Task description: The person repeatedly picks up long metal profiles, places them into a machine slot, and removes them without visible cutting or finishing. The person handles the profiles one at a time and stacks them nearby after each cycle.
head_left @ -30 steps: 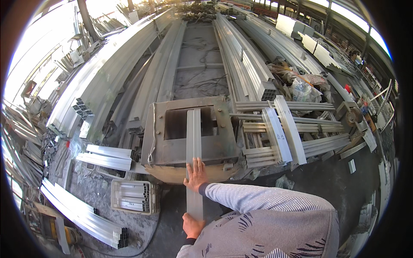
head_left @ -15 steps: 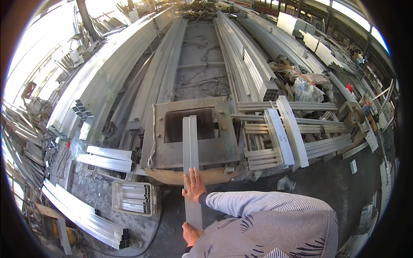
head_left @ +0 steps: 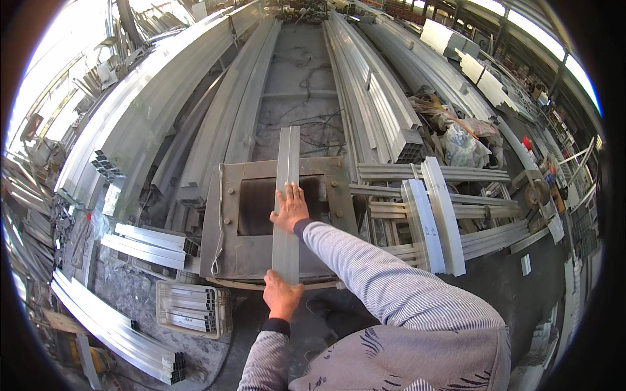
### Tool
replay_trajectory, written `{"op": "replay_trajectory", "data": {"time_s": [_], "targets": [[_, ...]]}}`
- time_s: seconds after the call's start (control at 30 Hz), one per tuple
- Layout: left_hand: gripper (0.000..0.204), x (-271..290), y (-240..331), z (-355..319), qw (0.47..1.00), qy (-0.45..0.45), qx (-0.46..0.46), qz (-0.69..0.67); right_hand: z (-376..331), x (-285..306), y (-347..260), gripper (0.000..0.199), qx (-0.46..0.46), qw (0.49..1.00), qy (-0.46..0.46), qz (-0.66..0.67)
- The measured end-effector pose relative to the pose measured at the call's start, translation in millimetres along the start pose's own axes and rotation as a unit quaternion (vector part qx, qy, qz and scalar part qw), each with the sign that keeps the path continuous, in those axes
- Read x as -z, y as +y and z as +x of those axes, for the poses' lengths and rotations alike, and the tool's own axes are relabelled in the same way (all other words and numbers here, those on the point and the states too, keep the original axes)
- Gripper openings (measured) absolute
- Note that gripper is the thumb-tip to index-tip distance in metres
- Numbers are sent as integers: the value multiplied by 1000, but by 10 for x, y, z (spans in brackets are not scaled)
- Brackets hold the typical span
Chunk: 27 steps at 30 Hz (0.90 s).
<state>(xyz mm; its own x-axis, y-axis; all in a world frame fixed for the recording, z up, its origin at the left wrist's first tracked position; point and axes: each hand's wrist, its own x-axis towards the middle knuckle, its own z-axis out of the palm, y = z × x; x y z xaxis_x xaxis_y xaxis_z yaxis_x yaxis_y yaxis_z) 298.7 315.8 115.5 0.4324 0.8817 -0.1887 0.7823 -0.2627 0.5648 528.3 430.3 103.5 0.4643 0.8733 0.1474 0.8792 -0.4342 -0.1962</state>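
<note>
A long silvery aluminium profile (head_left: 285, 251) lies lengthwise in front of me across a metal machine top (head_left: 254, 266). Beneath it, a rectangular cutout shows a dark brown surface (head_left: 255, 212). My right hand (head_left: 291, 207) rests on top of the profile over this cutout, fingers stretched out flat along the metal. Closer to me, my left hand (head_left: 282, 294) grips the profile's near end, with the thumb toward the right edge. The underside of the profile and the fingers below it are hidden.
Left of the machine stands a plastic crate (head_left: 225, 313) of short profiles. More profiles (head_left: 140, 247) lie beside it and in a bundle (head_left: 117, 326) on the floor. On the right, two profiles (head_left: 445, 221) lie across stacked lengths. Long stock (head_left: 375, 91) runs into the distance.
The profile has slid forward, away from me, so its far end passes the machine's back edge. Both hands have moved forward with it, and more of my left forearm shows.
</note>
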Motion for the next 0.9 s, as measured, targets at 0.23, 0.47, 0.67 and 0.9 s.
{"op": "replay_trajectory", "data": {"time_s": [0.23, 0.47, 0.67, 0.9], "targets": [[79, 20, 232, 91, 999, -21, -7, 26, 52, 52, 266, 83, -24, 1000, -11, 3], [78, -216, -301, -665, 1000, 6, -18, 0, -783, 21, -55, 82, 1, 1000, 6, 3], [72, -305, -828, -1436, 1000, 17, 2, 0, -1593, -48, -455, 82, 9, 1000, -22, -10], [77, -322, -1345, -2171, 1000, -6, 26, 3, -2423, -228, -796, 83, 25, 1000, 15, 9]]}}
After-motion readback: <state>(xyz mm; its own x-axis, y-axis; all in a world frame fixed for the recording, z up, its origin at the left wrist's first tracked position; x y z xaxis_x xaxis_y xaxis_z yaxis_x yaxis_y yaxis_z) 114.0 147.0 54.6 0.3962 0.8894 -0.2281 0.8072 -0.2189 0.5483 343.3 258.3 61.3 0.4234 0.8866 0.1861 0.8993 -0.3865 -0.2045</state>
